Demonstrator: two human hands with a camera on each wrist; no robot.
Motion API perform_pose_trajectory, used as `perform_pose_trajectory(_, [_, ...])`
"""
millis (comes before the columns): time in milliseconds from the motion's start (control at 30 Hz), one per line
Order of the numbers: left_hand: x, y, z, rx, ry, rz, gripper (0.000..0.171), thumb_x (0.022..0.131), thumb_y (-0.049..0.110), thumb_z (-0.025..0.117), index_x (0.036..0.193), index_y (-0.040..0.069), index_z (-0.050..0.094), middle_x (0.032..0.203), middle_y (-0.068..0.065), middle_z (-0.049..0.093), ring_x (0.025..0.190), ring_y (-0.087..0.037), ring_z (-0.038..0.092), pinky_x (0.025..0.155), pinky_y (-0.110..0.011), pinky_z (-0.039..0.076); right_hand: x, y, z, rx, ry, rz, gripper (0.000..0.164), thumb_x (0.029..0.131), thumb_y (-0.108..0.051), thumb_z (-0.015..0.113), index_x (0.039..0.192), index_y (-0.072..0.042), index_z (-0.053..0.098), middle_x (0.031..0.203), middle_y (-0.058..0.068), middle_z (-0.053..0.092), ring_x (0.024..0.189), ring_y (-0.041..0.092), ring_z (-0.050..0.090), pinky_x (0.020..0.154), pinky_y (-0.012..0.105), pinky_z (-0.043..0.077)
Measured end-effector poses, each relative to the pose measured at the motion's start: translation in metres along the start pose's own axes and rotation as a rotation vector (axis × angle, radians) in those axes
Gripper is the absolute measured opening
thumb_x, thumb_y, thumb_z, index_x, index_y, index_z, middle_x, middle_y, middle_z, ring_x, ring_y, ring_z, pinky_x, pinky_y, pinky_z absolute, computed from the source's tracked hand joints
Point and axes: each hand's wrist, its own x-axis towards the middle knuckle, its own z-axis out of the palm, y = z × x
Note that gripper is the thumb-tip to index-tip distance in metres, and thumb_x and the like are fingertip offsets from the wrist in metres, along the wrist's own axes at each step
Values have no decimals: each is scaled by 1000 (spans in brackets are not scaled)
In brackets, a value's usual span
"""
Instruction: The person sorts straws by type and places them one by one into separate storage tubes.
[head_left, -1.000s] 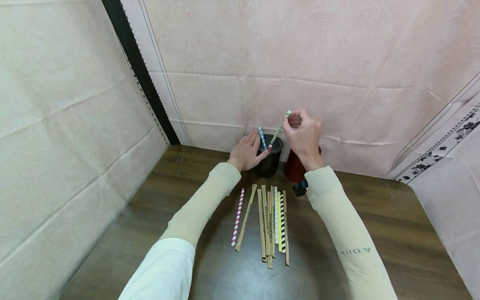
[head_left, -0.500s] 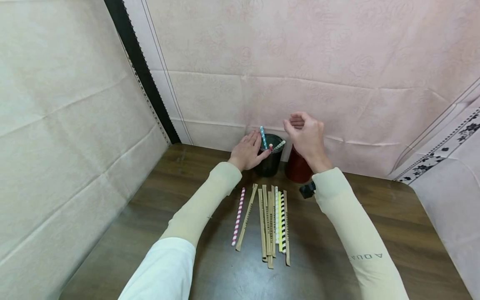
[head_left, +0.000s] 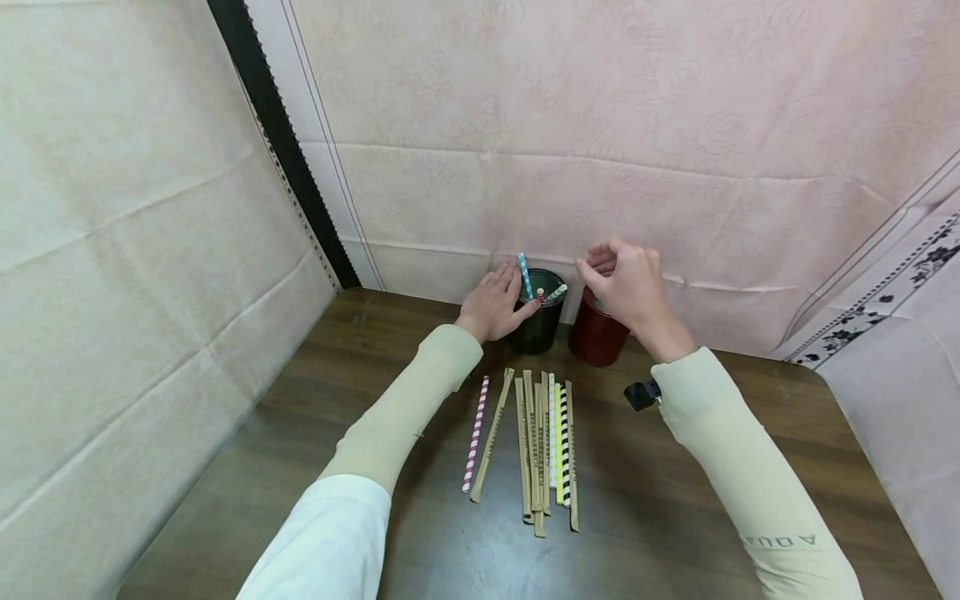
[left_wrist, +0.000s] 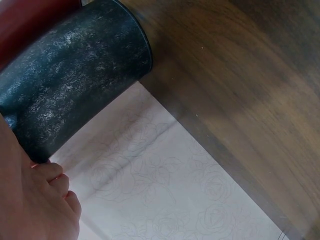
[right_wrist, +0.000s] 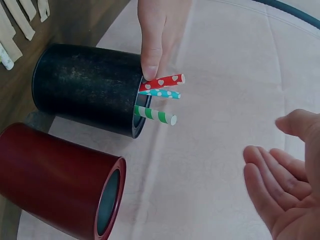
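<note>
While the left hand [head_left: 491, 304] is steadying the black cup [head_left: 538, 321], the right hand [head_left: 626, 283] is hovering empty, fingers loose; reaching for another straw [head_left: 475, 433] looks next.

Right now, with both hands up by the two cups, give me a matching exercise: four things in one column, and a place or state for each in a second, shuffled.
Things:
1. black cup
2. red cup
3. pink-striped straw
4. right hand

Places or states:
A. lies on the table, leftmost in the row of straws
B. holds three patterned straws
C. holds nothing, fingers loosely curled
D. stands with no straw in it

Pairs: 1-B, 2-D, 3-A, 4-C
</note>
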Motion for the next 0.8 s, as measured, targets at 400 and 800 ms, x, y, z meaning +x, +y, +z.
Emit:
perform_pose_trajectory(400, [-1,0,-1,-16,6,-2,90,109,68,18,169,2,4,179,-14,7,168,-25,6,137,-38,11,-16,1,-7,-70,-267,60,27,100,-21,71,108,5,75,105,22,80,97,35,80,85,50,65])
perform_pose_trajectory(800, [-1,1,-1,-1,5,-6,89,110,67,17,169,2,5,179,-14,8,168,-25,7,136,-39,12,-28,-2,17,-118,-545,74,28,98,-25,75,106,2,78,102,16,81,97,30,77,101,53,54])
